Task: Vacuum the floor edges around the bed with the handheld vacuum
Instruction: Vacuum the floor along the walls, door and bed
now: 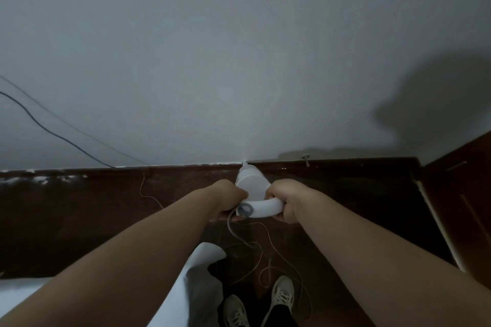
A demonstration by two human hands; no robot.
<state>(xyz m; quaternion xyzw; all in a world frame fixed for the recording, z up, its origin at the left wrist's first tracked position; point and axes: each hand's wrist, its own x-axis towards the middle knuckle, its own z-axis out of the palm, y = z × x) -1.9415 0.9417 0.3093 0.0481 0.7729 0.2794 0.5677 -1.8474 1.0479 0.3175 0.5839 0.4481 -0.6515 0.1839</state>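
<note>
Both hands grip the white plastic handheld vacuum (251, 188) at picture centre. Left hand (230, 200): fingers curled round the rear end of the curved handle, beside the round grey end cap where the thin white power cord (261, 255) leaves the body. Right hand (285, 200): fingers wrapped round the other end of the same handle. The vacuum's nozzle points toward 12 o'clock, and its tip meets the junction of the pale grey wall (239, 61) and the dark brown skirting board (106, 175).

Reading left to right: a thin dark cable (53, 134) hangs across the wall at 9 o'clock; white bed linen (191, 284) fills the 7 o'clock corner, with one fold lying just left of the cord; the dark brown floor (332, 220) runs beneath the hands; two white lace-up shoes (283, 293) stand at 6 o'clock; a dark wooden panel with a pale edge (457, 207) closes the scene at 3 o'clock.

Risk, as a judgement: the cord lies in loose loops on the floor around the shoes, so a step sideways could snag it, jerking the vacuum off the edge or tripping the person. The hanging linen fold could also be drawn toward the nozzle if the vacuum passes close.

No brand, label or legible writing shows; the light is dim.
</note>
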